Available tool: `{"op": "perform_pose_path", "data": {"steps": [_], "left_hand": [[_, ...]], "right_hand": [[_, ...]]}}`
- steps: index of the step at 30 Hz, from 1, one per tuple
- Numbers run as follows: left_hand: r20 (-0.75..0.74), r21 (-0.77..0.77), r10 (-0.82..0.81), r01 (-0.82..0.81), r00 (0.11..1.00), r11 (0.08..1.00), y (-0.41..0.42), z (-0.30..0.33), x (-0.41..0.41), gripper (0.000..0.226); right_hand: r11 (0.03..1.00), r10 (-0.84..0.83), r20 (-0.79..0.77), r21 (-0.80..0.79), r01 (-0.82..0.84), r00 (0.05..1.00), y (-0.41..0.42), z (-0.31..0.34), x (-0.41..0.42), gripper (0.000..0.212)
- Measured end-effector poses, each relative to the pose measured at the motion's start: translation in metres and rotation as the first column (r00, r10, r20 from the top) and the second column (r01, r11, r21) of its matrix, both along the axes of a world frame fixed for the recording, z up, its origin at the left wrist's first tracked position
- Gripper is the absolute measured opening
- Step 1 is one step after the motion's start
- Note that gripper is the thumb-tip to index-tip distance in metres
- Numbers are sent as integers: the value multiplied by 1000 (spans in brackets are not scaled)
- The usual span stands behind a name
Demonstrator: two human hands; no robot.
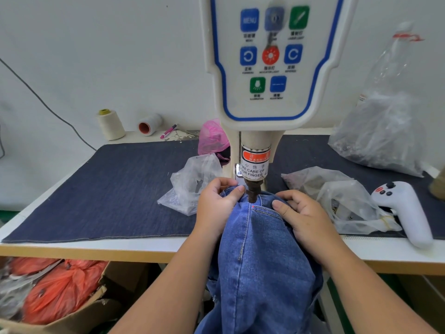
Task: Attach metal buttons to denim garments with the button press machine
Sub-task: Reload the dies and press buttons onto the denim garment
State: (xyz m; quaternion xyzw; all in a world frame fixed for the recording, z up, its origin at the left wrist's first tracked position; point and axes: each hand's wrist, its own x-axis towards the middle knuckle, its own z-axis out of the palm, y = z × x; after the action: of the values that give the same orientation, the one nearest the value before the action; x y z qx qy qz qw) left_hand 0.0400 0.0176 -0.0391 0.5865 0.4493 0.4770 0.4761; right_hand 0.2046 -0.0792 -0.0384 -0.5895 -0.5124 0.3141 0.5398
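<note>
Cardboard box [79, 307] under the table holds orange bags [60, 288].

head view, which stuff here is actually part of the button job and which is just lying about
In the job:
blue denim garment
press head
left hand and right hand, both gripping the denim

Lying about:
thread cones
pink pen
pink bag
white controller
orange bags in the box

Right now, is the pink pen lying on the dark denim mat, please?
No, the pink pen lies on the white tabletop behind the mat.
</note>
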Motion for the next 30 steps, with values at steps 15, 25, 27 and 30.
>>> {"op": "perform_pose_path", "data": {"steps": [15, 25, 27, 30], "left_hand": [[4, -7, 5, -5, 1000, 1000, 0, 0, 0, 13], [-2, -3, 8, -8, 1000, 1000, -1, 2, 1, 15], [-5, -7, 7, -8, 1000, 1000, -1, 2, 1, 15], [-5, -8, 7, -7, 1000, 1000, 0, 2, 0, 14]], "right_hand": [[1000, -3, 20, 13, 3, 1000, 0, 2, -1, 25], [1000, 9, 28, 12, -9, 1000, 1, -2, 1, 10], [1000, 6, 36, 14, -7, 999, 1, -2, 1, 10], [1000, 3, 44, 15, -4, 999, 1, -1, 1, 14]]}}
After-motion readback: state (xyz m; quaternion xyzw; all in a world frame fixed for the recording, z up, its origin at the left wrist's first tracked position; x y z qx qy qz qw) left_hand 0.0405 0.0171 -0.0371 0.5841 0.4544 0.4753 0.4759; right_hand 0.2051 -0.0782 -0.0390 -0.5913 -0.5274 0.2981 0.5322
